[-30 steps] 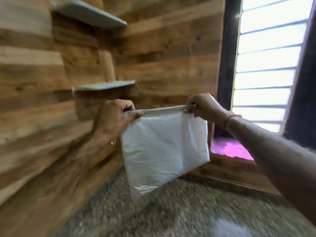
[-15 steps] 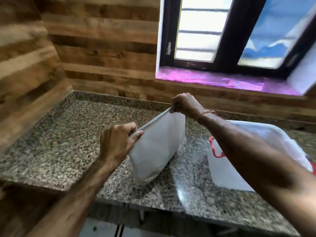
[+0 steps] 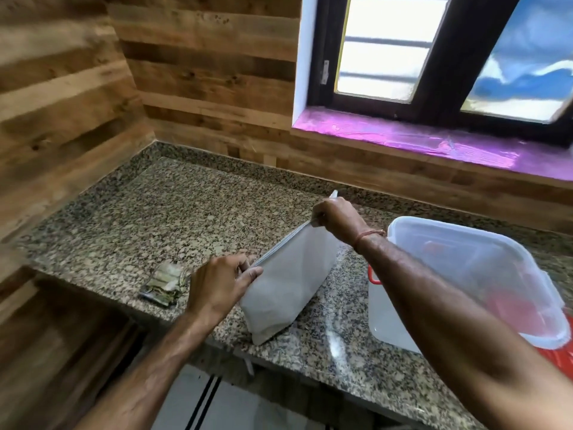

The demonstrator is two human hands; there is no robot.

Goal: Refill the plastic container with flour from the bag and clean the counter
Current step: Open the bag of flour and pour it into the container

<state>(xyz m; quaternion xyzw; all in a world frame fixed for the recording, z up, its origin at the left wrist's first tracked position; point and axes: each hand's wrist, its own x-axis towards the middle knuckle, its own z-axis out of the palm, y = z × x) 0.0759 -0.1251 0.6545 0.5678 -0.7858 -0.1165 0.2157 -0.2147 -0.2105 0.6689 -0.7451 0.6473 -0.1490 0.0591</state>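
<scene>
On counter, upright bag, seam diagonal.

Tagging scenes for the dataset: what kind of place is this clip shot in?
Most likely a home kitchen. A speckled granite counter runs into a corner of wood-panelled wall, under a window. On it stand a clear plastic container and a white bag held at both top ends.

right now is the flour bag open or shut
Shut: the bag's top edge runs as one flat strip between the left hand and right hand.
</scene>
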